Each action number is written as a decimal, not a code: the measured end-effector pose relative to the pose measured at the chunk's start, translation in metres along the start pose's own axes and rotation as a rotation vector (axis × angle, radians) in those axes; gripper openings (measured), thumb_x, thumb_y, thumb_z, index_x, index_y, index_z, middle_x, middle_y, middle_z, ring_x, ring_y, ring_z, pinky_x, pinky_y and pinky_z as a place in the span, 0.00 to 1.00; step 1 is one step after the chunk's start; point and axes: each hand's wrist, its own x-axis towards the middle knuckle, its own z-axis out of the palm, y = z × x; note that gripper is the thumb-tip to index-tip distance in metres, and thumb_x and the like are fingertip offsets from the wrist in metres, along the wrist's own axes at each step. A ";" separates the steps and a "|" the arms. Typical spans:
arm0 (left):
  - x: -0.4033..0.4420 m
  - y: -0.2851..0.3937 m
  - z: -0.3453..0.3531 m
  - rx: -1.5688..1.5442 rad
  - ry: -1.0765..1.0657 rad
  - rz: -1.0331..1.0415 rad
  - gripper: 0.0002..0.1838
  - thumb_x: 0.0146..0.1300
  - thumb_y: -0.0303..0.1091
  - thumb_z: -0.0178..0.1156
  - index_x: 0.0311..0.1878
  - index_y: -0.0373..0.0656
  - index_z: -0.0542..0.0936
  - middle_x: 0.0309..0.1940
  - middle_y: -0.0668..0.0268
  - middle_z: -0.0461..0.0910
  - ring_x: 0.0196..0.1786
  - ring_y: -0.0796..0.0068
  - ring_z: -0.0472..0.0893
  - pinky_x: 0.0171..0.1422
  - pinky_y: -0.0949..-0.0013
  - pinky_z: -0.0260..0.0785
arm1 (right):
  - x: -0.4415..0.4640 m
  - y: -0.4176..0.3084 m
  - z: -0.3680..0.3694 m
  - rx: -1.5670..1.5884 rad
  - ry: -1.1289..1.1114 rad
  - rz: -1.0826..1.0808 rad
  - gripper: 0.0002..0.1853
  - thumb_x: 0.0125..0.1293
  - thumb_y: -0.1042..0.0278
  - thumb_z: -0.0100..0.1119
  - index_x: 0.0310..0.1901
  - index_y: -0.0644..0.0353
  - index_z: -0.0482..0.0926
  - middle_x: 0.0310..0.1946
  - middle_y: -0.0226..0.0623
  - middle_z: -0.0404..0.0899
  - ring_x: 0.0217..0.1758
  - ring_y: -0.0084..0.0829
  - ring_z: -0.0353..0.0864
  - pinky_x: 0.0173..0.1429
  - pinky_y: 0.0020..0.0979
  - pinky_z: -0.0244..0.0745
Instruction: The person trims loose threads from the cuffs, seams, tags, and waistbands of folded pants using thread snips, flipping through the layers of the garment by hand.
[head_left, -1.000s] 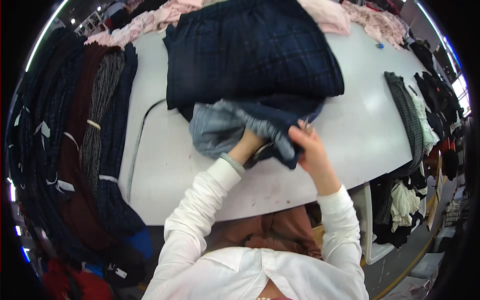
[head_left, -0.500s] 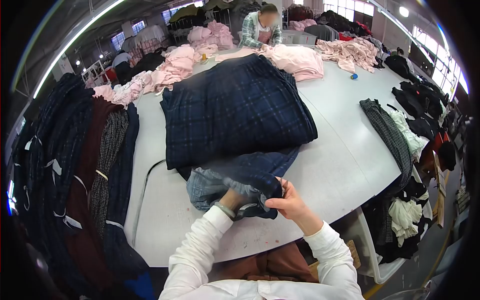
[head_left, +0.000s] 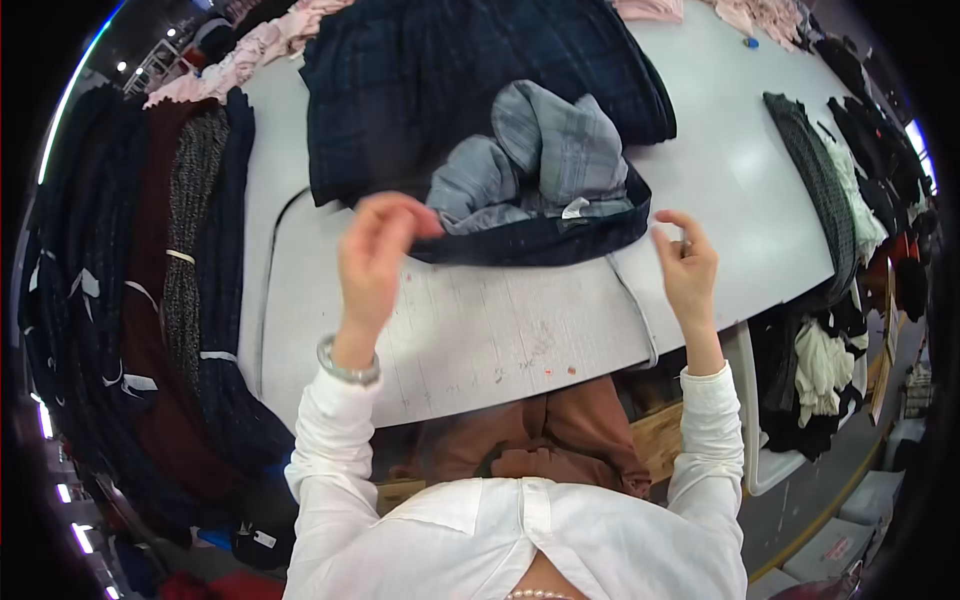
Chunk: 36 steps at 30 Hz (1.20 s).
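A dark navy plaid garment (head_left: 540, 244) lies near the table's front edge, its waistband side toward me. The grey-blue inner side (head_left: 575, 150) is turned up, and a small white label (head_left: 574, 208) shows at the band. My left hand (head_left: 372, 262), blurred by motion, is at the band's left end with fingers extended; whether it touches the cloth I cannot tell. Just off the right end, my right hand (head_left: 688, 262) is open, thumb and index finger apart, holding nothing. Behind lies a thick stack of navy plaid garments (head_left: 430, 90).
Bundled dark, maroon and grey garments (head_left: 150, 280) hang along the left side. A grey checked garment (head_left: 815, 190) drapes over the table's right edge. Below it, a white bin (head_left: 745, 410) holds black and cream cloth. A dark cord (head_left: 268, 270) lies on the table's left part.
The garment has been spread out with its inner side and waistband showing. Both hands have moved apart to its two ends, and the right has let go. My view has tilted downward.
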 end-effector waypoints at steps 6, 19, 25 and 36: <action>-0.019 -0.072 0.051 0.734 -0.194 0.411 0.23 0.52 0.27 0.69 0.53 0.38 0.77 0.55 0.55 0.78 0.61 0.57 0.76 0.65 0.57 0.66 | -0.003 0.004 0.039 -0.072 -0.225 -0.289 0.20 0.54 0.82 0.68 0.50 0.63 0.80 0.52 0.38 0.81 0.42 0.26 0.83 0.41 0.25 0.75; 0.020 -0.077 0.042 0.160 -0.084 -0.229 0.12 0.68 0.35 0.62 0.31 0.37 0.80 0.20 0.80 0.70 0.25 0.87 0.64 0.32 0.76 0.56 | 0.034 0.003 0.037 0.502 -0.405 0.454 0.12 0.68 0.60 0.64 0.31 0.56 0.79 0.20 0.18 0.71 0.16 0.08 0.62 0.18 0.16 0.50; 0.002 -0.059 0.026 0.033 -0.050 -0.214 0.15 0.70 0.36 0.60 0.28 0.38 0.79 0.19 0.82 0.67 0.24 0.90 0.59 0.28 0.77 0.50 | 0.013 -0.020 0.038 0.500 -0.427 0.439 0.11 0.68 0.61 0.64 0.32 0.59 0.81 0.20 0.19 0.72 0.17 0.09 0.64 0.19 0.17 0.54; -0.086 -0.008 -0.016 0.347 -0.061 -0.279 0.16 0.55 0.38 0.72 0.42 0.37 0.83 0.36 0.64 0.83 0.41 0.73 0.79 0.49 0.68 0.71 | -0.050 -0.034 -0.006 0.055 -0.406 0.129 0.11 0.58 0.66 0.70 0.37 0.66 0.84 0.28 0.34 0.84 0.25 0.17 0.75 0.31 0.23 0.68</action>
